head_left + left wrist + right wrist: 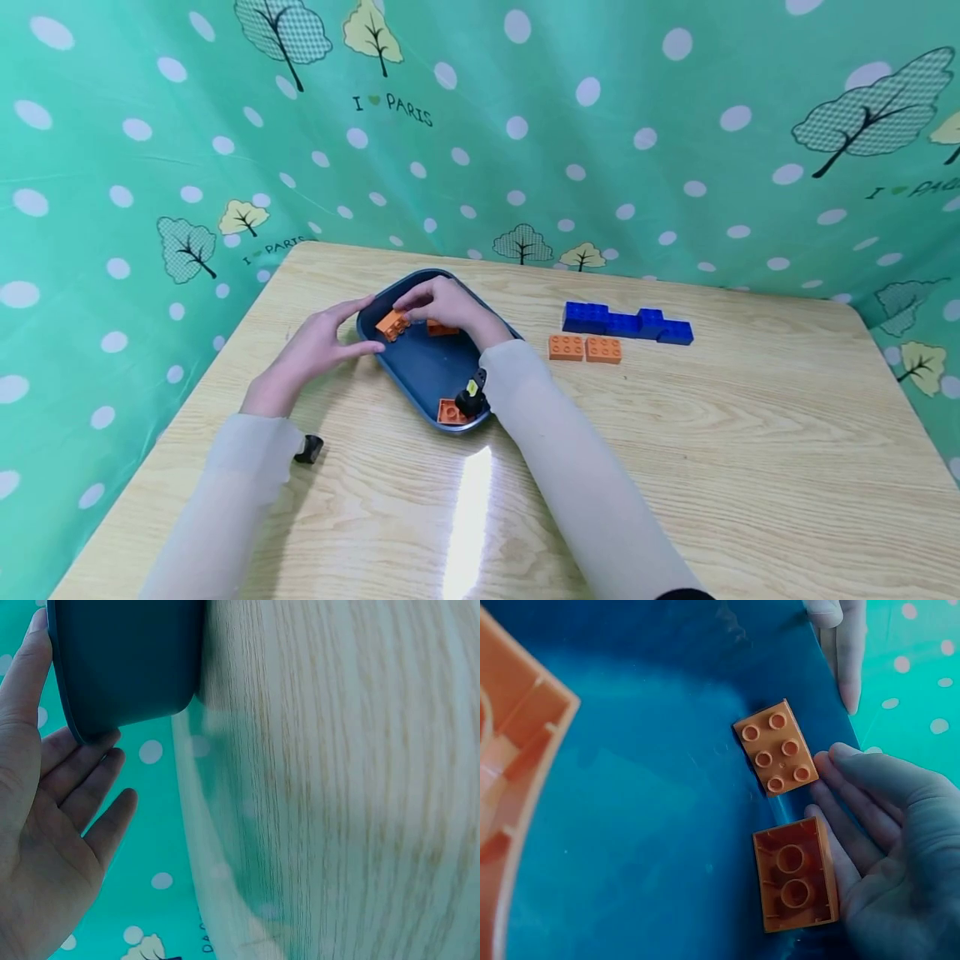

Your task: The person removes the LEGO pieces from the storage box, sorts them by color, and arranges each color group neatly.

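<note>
My right hand [444,304] reaches into a dark blue tray [431,367]. Its thumb and fingertips pinch the edge of an orange toy brick [777,748], which tilts with its studs to one side. A second orange brick [796,877] lies hollow side up beneath the same fingers, and a third orange brick [450,412] lies at the tray's near end, partly hidden by the wrist camera. My left hand [322,346] rests spread against the tray's far left corner, thumb and index finger at the rim; in the left wrist view its other fingers stretch loosely beside the tray's wall.
Right of the tray, two orange bricks [585,348] lie end to end, studs up. Behind them stands a row of joined blue bricks [627,322] with stepped heights. A green patterned cloth [480,150] hangs along the back and left edges of the wooden table [750,433].
</note>
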Available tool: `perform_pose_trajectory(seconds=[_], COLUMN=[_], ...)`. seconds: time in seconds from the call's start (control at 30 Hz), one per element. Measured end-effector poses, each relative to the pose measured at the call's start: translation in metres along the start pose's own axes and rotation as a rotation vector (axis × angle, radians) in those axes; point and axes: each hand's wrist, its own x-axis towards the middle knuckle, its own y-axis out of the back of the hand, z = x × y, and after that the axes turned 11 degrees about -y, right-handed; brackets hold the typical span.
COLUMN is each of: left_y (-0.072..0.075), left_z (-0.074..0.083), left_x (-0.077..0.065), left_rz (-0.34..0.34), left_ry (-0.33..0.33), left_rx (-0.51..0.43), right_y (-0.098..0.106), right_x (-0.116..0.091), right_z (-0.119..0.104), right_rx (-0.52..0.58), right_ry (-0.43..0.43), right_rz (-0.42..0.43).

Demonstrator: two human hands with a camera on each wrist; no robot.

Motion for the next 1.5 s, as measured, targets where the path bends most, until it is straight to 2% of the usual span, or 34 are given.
perform_pose_trajectory(seconds=[0.53,0.8,0.9,1.5], left_y=[0.0001,0.0002,0.0,0.0003], left_z=[0.0006,0.0005,0.0003,0.0019], left_x=[0.0012,0.0018,0.0015,-0.0004], left_rz=[-0.006,-0.009,-0.009,-0.011], left_ry=[0.013,0.011,0.013,0.017], left_rx=[-0.004,0.007,0.006,0.012], right_y=[-0.0038,-0.0078,-0.0082,-0.0073], right_x=[0.0023,0.0047,0.0044,0.0039], right_z=[-0.0035,-0.005,-0.0054,-0.0042], right_rx=[-0.04,-0.241,-0.261,-0.188], right_ry=[0.023,0.028,0.028,0.026], right_rz=[-0.118,-0.141,-0.153,-0.153])
